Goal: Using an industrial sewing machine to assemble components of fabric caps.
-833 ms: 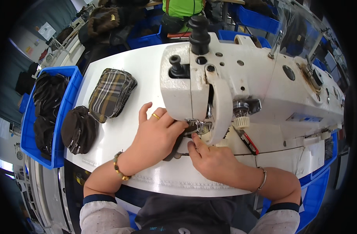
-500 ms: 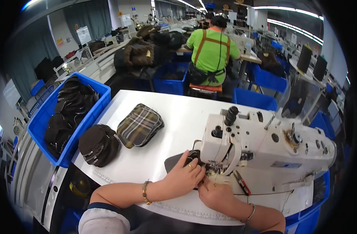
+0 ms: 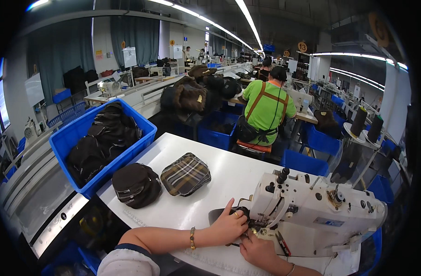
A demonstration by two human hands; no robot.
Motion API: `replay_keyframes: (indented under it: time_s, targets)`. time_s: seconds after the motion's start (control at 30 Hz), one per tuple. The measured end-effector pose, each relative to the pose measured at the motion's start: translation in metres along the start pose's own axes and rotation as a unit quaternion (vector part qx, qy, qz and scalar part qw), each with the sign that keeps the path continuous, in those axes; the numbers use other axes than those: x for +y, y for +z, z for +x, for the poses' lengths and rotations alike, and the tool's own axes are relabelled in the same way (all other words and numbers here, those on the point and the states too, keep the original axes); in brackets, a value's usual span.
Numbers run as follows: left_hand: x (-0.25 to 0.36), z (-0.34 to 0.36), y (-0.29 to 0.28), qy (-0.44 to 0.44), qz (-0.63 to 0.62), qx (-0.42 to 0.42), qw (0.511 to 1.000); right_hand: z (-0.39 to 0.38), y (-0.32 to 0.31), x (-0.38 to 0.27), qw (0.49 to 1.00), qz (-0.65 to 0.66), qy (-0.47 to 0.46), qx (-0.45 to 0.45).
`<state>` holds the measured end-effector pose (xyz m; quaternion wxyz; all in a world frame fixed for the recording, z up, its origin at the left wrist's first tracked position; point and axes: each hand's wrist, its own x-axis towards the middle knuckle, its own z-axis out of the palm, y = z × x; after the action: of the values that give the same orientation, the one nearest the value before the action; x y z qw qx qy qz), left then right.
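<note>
A dark fabric piece (image 3: 216, 215), partly hidden by my hands, lies at the needle end of a white sewing machine (image 3: 314, 204). My left hand (image 3: 228, 227) rests on it, one finger raised and the others curled down onto the cloth. Close beside, my right hand (image 3: 261, 252) has its fingers pinched together at the near edge of the same piece, just in front of the needle area. The fingertips and the cloth between them are mostly covered. Red-and-black thread snips (image 3: 282, 244) lie on the machine bed, right of my right hand.
Left on the white table (image 3: 146, 184) sit a dark cap (image 3: 136, 185) and a plaid cap piece (image 3: 186, 175). A blue bin (image 3: 148, 133) of dark caps stands at the left edge. Thread cones (image 3: 359, 120) stand right. Ahead, a person in a green shirt (image 3: 265, 108) sits working.
My view has tilted upward, so the table and machine appear lower and more of the room shows. Both hands stay at the fabric by the needle, with little shift.
</note>
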<state>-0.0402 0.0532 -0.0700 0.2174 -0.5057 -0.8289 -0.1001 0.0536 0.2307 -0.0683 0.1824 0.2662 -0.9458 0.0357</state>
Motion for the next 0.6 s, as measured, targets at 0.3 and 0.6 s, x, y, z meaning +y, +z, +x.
replay_keyframes:
  time_s: [0.3, 0.6]
  targets:
    - [0.006, 0.005, -0.002, 0.041, 0.000, 0.016, 0.999, -0.004, 0.019, 0.015, 0.997, 0.048, -0.043, 0.048]
    - [-0.004, 0.006, 0.013, 0.060, -0.031, 0.036, 0.997, 0.000, 0.011, 0.006, 0.991, 0.122, 0.061, -0.009]
